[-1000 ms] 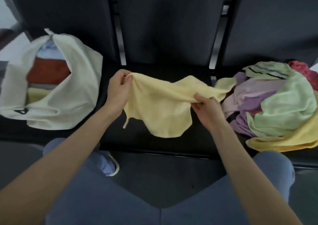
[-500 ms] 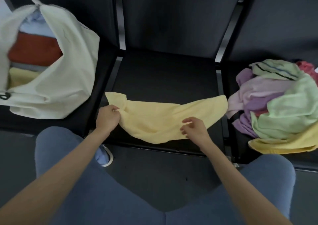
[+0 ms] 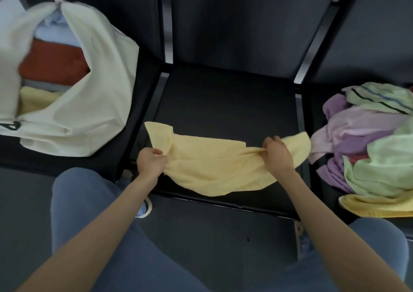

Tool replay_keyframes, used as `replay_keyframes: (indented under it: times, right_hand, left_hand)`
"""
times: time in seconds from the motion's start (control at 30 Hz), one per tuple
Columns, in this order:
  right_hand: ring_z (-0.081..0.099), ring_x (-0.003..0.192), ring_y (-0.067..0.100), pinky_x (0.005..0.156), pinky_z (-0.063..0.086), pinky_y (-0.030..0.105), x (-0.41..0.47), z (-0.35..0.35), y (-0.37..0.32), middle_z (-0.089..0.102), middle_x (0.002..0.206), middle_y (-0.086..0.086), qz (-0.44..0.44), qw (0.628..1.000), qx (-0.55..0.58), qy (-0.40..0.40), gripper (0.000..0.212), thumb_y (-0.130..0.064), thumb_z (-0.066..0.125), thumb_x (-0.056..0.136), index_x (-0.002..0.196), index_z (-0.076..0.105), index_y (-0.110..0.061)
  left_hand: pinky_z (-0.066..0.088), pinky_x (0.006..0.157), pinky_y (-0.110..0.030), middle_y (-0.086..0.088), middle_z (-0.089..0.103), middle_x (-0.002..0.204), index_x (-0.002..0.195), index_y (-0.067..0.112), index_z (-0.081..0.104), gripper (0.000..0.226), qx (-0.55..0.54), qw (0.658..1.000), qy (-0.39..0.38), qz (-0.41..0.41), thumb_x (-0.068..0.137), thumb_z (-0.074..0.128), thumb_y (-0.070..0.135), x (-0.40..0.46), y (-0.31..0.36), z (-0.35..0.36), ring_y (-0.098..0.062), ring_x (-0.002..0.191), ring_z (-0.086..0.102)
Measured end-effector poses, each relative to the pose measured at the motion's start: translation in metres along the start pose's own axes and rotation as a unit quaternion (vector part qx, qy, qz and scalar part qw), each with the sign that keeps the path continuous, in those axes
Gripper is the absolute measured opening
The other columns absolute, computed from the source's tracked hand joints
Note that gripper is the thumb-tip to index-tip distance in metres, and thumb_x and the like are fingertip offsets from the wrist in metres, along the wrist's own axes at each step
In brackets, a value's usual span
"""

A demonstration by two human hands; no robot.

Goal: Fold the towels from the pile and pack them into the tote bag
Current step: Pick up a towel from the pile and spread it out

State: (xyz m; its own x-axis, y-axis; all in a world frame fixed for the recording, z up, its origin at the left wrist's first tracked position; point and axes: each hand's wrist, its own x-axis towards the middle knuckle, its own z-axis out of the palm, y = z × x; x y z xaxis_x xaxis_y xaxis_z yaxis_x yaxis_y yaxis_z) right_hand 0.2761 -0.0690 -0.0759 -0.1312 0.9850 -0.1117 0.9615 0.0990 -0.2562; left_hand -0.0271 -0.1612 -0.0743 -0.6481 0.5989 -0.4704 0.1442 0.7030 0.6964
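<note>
While both hands, left hand point(image 3: 150, 163) and right hand point(image 3: 277, 153), pinch the yellow towel point(image 3: 214, 169) flat on the seat point(image 3: 223, 104), folding is only starting; next it needs folding in half.

Bare forearms, no sleeves in view. Blue jeans point(image 3: 93, 213) cover both legs. Beside the left knee shows a light-blue shoe point(image 3: 144, 209) with a white sole edge.

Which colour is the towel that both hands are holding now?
Pale yellow towel, plain with no pattern; it shows best in the head view.
</note>
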Motion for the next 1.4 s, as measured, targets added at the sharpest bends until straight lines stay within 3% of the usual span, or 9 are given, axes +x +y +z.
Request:
replay_keyframes:
  times: [0.23,0.43,0.57,0.7,0.87,1.0,1.17,1.27,1.4]
  right_hand:
    - [0.049,0.084,0.007,0.069,0.042,0.017,-0.058,-0.035,-0.006,0.058,0.100,0.008,-0.039,0.919,0.245,0.307,0.012,0.006,0.059,0.084,0.092,0.054,-0.002]
    - [0.051,0.084,0.021,0.059,0.048,0.030,-0.097,0.002,0.029,0.055,0.091,0.001,-0.106,0.982,0.112,0.106,0.021,0.004,0.072,0.069,0.077,0.055,-0.007]
    - [0.052,0.095,0.026,0.077,0.045,0.029,-0.106,0.014,0.030,0.058,0.101,0.006,-0.128,0.986,0.086,0.062,0.023,0.004,0.077,0.063,0.072,0.060,-0.008]
    - [0.046,0.103,0.022,0.087,0.039,0.030,-0.110,0.008,0.020,0.060,0.109,0.006,-0.146,0.980,0.101,0.094,0.023,-0.002,0.078,0.064,0.071,0.059,-0.011]
    - [0.046,0.075,0.015,0.059,0.039,0.025,-0.119,0.003,0.007,0.053,0.074,-0.005,-0.186,0.972,0.120,0.073,0.020,-0.009,0.069,0.070,0.072,0.050,-0.012]
    - [0.056,0.065,0.010,0.056,0.046,0.027,-0.114,-0.004,0.010,0.060,0.071,-0.011,-0.064,0.991,0.107,-0.052,0.020,-0.036,0.063,0.080,0.079,0.054,-0.019]
    - [0.058,0.075,0.021,0.062,0.041,0.029,-0.080,-0.011,0.007,0.062,0.094,0.004,0.155,0.971,0.141,0.111,0.029,-0.032,0.060,0.089,0.108,0.053,-0.011]
    - [0.054,0.101,0.033,0.069,0.040,0.033,-0.057,-0.013,0.009,0.047,0.120,0.018,0.231,0.960,0.123,0.100,0.054,-0.034,0.068,0.085,0.122,0.043,-0.004]
    - [0.060,0.089,0.032,0.066,0.041,0.032,-0.045,-0.010,0.011,0.059,0.108,0.016,0.223,0.964,0.128,0.069,0.022,-0.017,0.053,0.094,0.110,0.054,-0.003]
  left_hand:
    - [0.042,0.069,-0.013,-0.007,0.054,0.109,0.102,0.009,0.063,0.050,-0.105,0.981,0.071,0.148,0.071,0.035,-0.019,-0.019,0.028,-0.020,-0.013,0.091,0.052]
    - [0.039,0.061,-0.021,-0.009,0.053,0.113,0.109,0.006,0.062,0.044,-0.033,0.993,0.068,0.090,0.079,0.038,-0.015,-0.005,0.010,-0.027,-0.018,0.095,0.049]
    - [0.046,0.075,-0.030,-0.013,0.051,0.124,0.113,0.008,0.062,0.033,0.062,0.996,0.048,0.042,0.084,0.048,0.000,-0.003,-0.008,-0.022,-0.030,0.107,0.049]
    - [0.042,0.082,-0.036,-0.013,0.051,0.116,0.104,0.010,0.064,0.022,0.183,0.953,0.087,0.226,0.082,0.065,0.010,-0.027,-0.014,-0.008,-0.032,0.104,0.051]
    - [0.041,0.070,-0.010,0.010,0.050,0.111,0.102,0.018,0.068,0.017,0.221,0.860,-0.193,0.417,0.086,0.070,0.023,-0.046,-0.015,0.018,-0.005,0.084,0.053]
    - [0.051,0.075,-0.028,0.008,0.047,0.115,0.106,0.016,0.065,0.020,0.272,0.814,-0.225,0.462,0.087,0.069,0.021,-0.053,-0.020,0.030,-0.007,0.087,0.052]
    - [0.049,0.067,-0.027,0.007,0.046,0.102,0.087,0.017,0.056,0.012,0.307,0.798,-0.209,0.474,0.086,0.068,0.015,-0.046,-0.021,0.027,-0.007,0.075,0.049]
    - [0.046,0.067,-0.027,0.010,0.046,0.093,0.081,0.020,0.050,0.024,0.331,0.792,-0.261,0.443,0.082,0.074,0.022,-0.040,-0.017,0.021,-0.008,0.074,0.048]
    - [0.046,0.062,-0.026,0.011,0.055,0.082,0.079,0.022,0.051,0.037,0.293,0.837,-0.255,0.386,0.077,0.071,0.053,-0.034,-0.009,0.009,-0.007,0.071,0.054]
